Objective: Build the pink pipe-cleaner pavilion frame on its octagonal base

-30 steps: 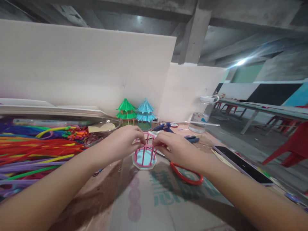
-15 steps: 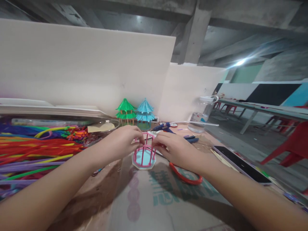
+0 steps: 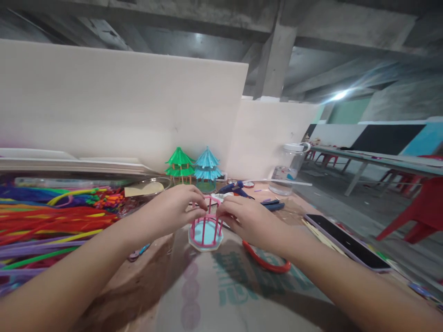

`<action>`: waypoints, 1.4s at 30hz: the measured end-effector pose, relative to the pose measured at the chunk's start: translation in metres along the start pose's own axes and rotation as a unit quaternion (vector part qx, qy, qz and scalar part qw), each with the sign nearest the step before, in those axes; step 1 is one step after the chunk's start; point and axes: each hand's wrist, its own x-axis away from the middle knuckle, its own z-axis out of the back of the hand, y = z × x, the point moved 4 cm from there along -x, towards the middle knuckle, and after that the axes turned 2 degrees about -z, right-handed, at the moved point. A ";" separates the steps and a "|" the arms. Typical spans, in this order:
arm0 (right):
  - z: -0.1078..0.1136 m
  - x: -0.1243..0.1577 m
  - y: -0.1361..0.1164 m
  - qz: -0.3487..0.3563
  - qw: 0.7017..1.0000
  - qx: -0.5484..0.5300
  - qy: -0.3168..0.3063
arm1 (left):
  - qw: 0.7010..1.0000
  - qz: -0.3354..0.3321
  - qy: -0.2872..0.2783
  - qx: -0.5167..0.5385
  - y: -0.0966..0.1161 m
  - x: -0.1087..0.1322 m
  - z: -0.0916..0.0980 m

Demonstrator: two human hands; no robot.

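A small pink pavilion frame point(image 3: 204, 230) of upright posts and rings stands on a pale blue many-sided base point(image 3: 207, 247) on the cardboard. At its left side, my left hand point(image 3: 180, 206) pinches the upper part of the frame between thumb and fingers. My right hand point(image 3: 244, 219) grips the frame's upper right side with bent fingers; its fingertips are partly hidden. Just behind stand a finished-looking green pavilion point(image 3: 179, 162) and a blue pavilion point(image 3: 207, 167). Red-handled scissors point(image 3: 268, 265) lie under my right wrist.
Bundles of coloured pipe cleaners point(image 3: 51, 221) fill the left side. A glue gun point(image 3: 235, 188), pliers point(image 3: 273, 205) and a plastic water bottle point(image 3: 288, 170) are at the back right. A phone point(image 3: 346, 242) lies right of my right forearm. White boards point(image 3: 121, 110) stand behind.
The whole view has shifted slightly, with things sitting a little lower. Both hands stay at the pink frame with nearly the same grip.
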 end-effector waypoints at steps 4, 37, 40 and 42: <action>0.000 0.000 -0.001 0.003 1.000 -0.003 0.004 | 1.000 -0.020 0.002 -0.014 0.000 -0.002 -0.006; 0.003 0.002 -0.002 0.013 0.998 0.054 0.011 | 0.998 -0.013 -0.002 -0.059 -0.001 -0.002 -0.003; 0.003 0.003 -0.002 0.014 0.998 0.053 0.010 | 0.998 -0.014 -0.003 -0.060 0.000 -0.003 -0.003; 0.003 0.003 -0.002 0.015 0.998 0.053 0.014 | 0.998 -0.005 -0.009 -0.064 0.001 -0.003 -0.003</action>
